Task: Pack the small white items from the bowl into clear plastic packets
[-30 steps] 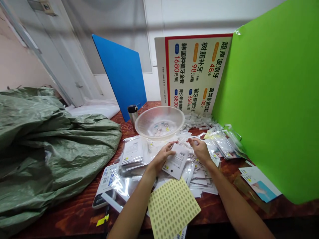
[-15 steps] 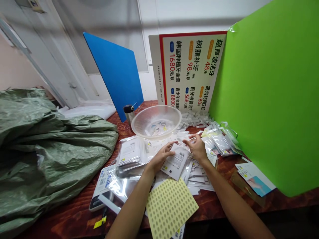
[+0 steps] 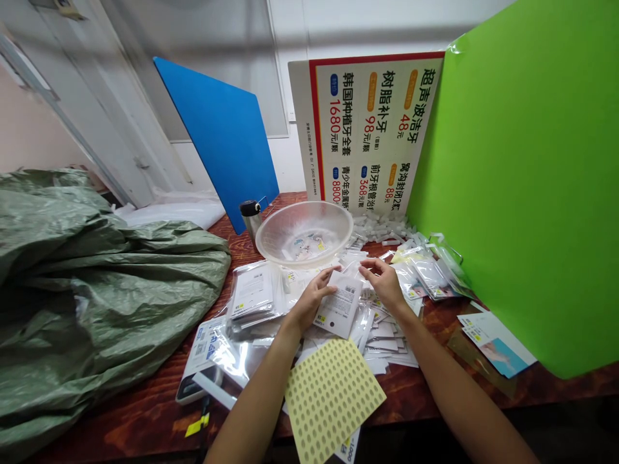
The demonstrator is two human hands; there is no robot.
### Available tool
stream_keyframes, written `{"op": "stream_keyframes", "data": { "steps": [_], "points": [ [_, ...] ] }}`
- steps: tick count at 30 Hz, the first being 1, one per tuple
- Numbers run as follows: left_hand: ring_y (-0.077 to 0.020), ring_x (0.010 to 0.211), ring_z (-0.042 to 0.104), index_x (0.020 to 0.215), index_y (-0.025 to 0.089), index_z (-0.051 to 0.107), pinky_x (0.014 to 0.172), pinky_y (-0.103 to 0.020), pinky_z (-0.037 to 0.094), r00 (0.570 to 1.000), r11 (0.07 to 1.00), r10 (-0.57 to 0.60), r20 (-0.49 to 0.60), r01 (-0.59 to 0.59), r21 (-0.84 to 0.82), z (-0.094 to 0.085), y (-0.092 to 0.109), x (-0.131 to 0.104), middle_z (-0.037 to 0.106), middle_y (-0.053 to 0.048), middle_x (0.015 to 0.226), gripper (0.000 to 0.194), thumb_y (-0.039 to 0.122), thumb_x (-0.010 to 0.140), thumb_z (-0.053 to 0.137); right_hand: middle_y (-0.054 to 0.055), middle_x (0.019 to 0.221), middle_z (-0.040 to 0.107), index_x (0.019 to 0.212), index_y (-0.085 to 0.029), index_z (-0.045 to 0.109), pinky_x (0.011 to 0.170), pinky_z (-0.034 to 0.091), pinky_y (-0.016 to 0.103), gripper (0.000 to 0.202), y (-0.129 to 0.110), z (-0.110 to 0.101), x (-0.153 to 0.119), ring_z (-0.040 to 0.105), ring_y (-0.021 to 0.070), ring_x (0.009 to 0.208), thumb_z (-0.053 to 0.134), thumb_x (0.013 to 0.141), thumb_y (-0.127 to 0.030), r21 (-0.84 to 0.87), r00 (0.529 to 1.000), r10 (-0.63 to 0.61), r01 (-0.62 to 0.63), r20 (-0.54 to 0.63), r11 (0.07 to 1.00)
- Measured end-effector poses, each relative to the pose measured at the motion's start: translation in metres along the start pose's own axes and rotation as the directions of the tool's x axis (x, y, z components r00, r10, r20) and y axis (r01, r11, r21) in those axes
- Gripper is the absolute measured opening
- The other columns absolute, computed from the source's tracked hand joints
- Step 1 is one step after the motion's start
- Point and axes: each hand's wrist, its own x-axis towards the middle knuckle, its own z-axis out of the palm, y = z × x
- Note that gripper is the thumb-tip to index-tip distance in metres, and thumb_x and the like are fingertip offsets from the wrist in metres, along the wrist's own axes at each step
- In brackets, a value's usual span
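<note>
My left hand (image 3: pixel 312 299) is closed on a white printed card (image 3: pixel 344 301) with a yellow label corner and a small dark dot, thumb lying on its front. To its right, my right hand (image 3: pixel 383 283) has thumb and fingertips together near the card's top edge. Whatever sits in that pinch is too small to make out. Below the card lies a yellow sheet of small oval stickers (image 3: pixel 333 396). A pile of white cards (image 3: pixel 387 338) spreads under my right wrist, and stacked clear packets (image 3: pixel 254 293) lie left of my left hand.
Behind my hands stands a translucent bowl (image 3: pixel 268 248) with small items inside, beside a steel bottle (image 3: pixel 251 224). Small white pieces (image 3: pixel 382 227) are heaped behind. Blue (image 3: pixel 220 135) and green (image 3: pixel 512 180) boards flank the table. Green-grey sheeting (image 3: pixel 106 277) bulges at left.
The card in my left hand has shifted slightly up and left. My right fingers have drawn together into a pinch near its top edge.
</note>
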Motion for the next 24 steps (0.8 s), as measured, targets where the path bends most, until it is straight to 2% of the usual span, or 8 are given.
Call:
{"op": "stream_keyframes", "data": {
  "steps": [3, 6, 10, 13, 18, 22, 24],
  "points": [
    [-0.0274, 0.113, 0.062, 0.132, 0.021, 0.06, 0.091, -0.032, 0.047, 1.0, 1.0, -0.001, -0.006, 0.001, 0.007, 0.0, -0.002, 0.0, 0.062, -0.01, 0.136, 0.063, 0.028, 0.073, 0.079, 0.007, 0.083, 0.073, 0.08, -0.019, 0.074, 0.072, 0.051, 0.036, 0.03, -0.001, 0.0, -0.001, 0.063, 0.0223, 0.075, 0.075, 0.075, -0.049, -0.035, 0.999, -0.037, 0.037, 0.019, 0.999],
    [-0.0264, 0.109, 0.064, 0.134, 0.021, 0.058, 0.09, -0.032, 0.048, 1.0, 1.0, 0.0, -0.021, 0.0, -0.018, -0.001, -0.005, 0.002, 0.063, -0.01, 0.136, 0.064, 0.028, 0.073, 0.079, 0.008, 0.087, 0.071, 0.074, -0.021, 0.076, 0.083, 0.05, 0.04, 0.032, 0.0, 0.003, -0.002, 0.065, 0.0252, 0.087, 0.069, 0.082, -0.051, -0.073, 0.993, -0.107, 0.111, 0.056, 0.991],
    [-0.0278, 0.116, 0.062, 0.132, 0.021, 0.059, 0.093, -0.032, 0.047, 0.997, 0.998, 0.042, -0.071, -0.045, -0.041, -0.003, -0.009, 0.005, 0.056, -0.01, 0.145, 0.064, 0.026, 0.072, 0.078, 0.011, 0.114, 0.066, 0.075, -0.024, 0.078, 0.102, 0.043, 0.048, 0.038, 0.006, 0.006, -0.002, 0.059, 0.0294, 0.112, 0.062, 0.087, -0.056, -0.128, 0.985, -0.142, 0.154, 0.098, 0.98],
    [-0.0299, 0.123, 0.058, 0.13, 0.022, 0.061, 0.096, -0.033, 0.047, 0.996, 0.997, 0.075, -0.048, -0.076, -0.021, -0.005, -0.009, 0.006, 0.052, -0.008, 0.149, 0.06, 0.025, 0.073, 0.077, 0.012, 0.125, 0.062, 0.073, -0.023, 0.076, 0.105, 0.04, 0.051, 0.041, 0.007, 0.004, 0.001, 0.054, 0.0318, 0.123, 0.06, 0.087, -0.058, -0.118, 0.986, -0.125, 0.138, 0.113, 0.983],
    [-0.0306, 0.125, 0.057, 0.127, 0.022, 0.064, 0.098, -0.035, 0.047, 0.998, 0.998, 0.064, 0.012, -0.064, -0.011, -0.003, -0.007, 0.005, 0.058, -0.009, 0.143, 0.055, 0.025, 0.074, 0.077, 0.011, 0.115, 0.067, 0.1, -0.022, 0.074, 0.094, 0.047, 0.045, 0.031, -0.001, -0.003, 0.002, 0.06, 0.0285, 0.111, 0.06, 0.09, -0.049, -0.102, 0.985, -0.167, 0.17, 0.039, 0.98],
    [-0.0296, 0.121, 0.059, 0.128, 0.022, 0.063, 0.097, -0.035, 0.048, 0.998, 0.998, 0.059, 0.021, -0.059, -0.001, -0.002, -0.007, 0.004, 0.055, -0.009, 0.146, 0.054, 0.027, 0.075, 0.077, 0.009, 0.097, 0.071, 0.089, -0.022, 0.077, 0.097, 0.046, 0.043, 0.022, -0.005, 0.0, -0.003, 0.064, 0.0262, 0.101, 0.062, 0.09, -0.038, -0.128, 0.965, -0.237, 0.25, 0.112, 0.96],
    [-0.0293, 0.123, 0.058, 0.129, 0.022, 0.062, 0.097, -0.034, 0.047, 0.998, 0.998, 0.061, 0.03, -0.061, 0.006, -0.002, -0.007, 0.004, 0.055, -0.009, 0.146, 0.055, 0.027, 0.076, 0.076, 0.008, 0.098, 0.073, 0.092, -0.023, 0.077, 0.096, 0.047, 0.042, 0.019, -0.006, 0.005, -0.006, 0.064, 0.026, 0.101, 0.062, 0.089, -0.033, -0.142, 0.963, -0.238, 0.255, 0.129, 0.956]
  ]
}}
